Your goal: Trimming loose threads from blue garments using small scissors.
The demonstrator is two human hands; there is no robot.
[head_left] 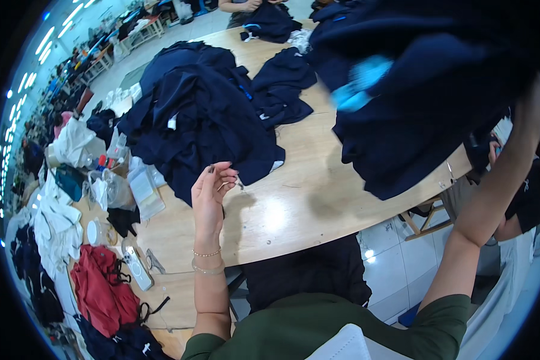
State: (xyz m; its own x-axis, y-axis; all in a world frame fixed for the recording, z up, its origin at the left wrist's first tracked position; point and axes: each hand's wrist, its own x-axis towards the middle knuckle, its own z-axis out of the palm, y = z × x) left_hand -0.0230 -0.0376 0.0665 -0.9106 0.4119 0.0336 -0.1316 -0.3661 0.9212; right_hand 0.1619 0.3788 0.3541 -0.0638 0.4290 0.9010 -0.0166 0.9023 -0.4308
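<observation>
With the right hand (533, 111) gripping the navy garment (426, 120) above the wooden table's (300, 219) right side, and the left hand (210, 192) half-curled above its near side, contents indeterminable, an over-wide swing may carry fabric past the table's edge.

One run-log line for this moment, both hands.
right hand: holding up navy garment, blurred | left hand: raised near garment pile, grip unclear | surface: wooden table
</observation>
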